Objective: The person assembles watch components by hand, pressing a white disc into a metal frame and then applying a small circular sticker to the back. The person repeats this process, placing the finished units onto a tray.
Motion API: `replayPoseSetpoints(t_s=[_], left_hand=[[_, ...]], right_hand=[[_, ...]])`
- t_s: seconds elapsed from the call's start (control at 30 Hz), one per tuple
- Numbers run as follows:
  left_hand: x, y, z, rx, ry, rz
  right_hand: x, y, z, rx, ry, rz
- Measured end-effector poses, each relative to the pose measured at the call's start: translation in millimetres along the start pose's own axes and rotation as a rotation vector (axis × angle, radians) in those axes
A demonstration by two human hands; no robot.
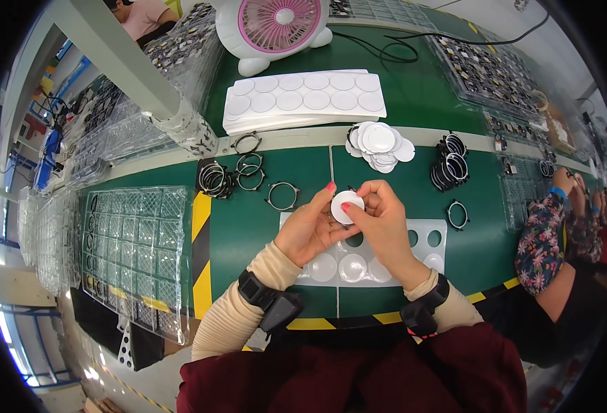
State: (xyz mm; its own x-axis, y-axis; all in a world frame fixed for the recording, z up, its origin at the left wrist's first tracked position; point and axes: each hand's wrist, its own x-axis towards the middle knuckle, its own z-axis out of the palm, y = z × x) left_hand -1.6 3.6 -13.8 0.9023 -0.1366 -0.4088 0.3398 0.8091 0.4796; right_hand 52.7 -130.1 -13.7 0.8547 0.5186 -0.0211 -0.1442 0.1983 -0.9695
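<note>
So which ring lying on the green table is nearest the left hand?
The lone ring just left of the left hand; the other rings lie farther off.

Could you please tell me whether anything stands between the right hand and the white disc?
Nothing visible does: the right hand's thumb lies directly on the face of the white disc, with the left hand close beside it.

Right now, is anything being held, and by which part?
A white disc, held by the right hand with thumb on its face; the left hand curls around its left edge, its grip partly hidden.
</note>
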Motion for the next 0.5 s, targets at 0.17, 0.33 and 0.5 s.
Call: replayPoseSetpoints(t_s=[0.17, 0.33, 0.5], left_hand=[[1, 1, -3, 0.003, -0.033, -0.005], [2, -3, -8, -0.036, -0.098, 0.0], [-2, 2, 3, 0.024, -0.02, 0.036]], right_hand=[[1, 1, 0, -0.056, -0.019, -0.023], [4, -2, 4, -0.124, -0.013, 0.065], [2, -1, 3, -0.286, -0.127, -0.12]])
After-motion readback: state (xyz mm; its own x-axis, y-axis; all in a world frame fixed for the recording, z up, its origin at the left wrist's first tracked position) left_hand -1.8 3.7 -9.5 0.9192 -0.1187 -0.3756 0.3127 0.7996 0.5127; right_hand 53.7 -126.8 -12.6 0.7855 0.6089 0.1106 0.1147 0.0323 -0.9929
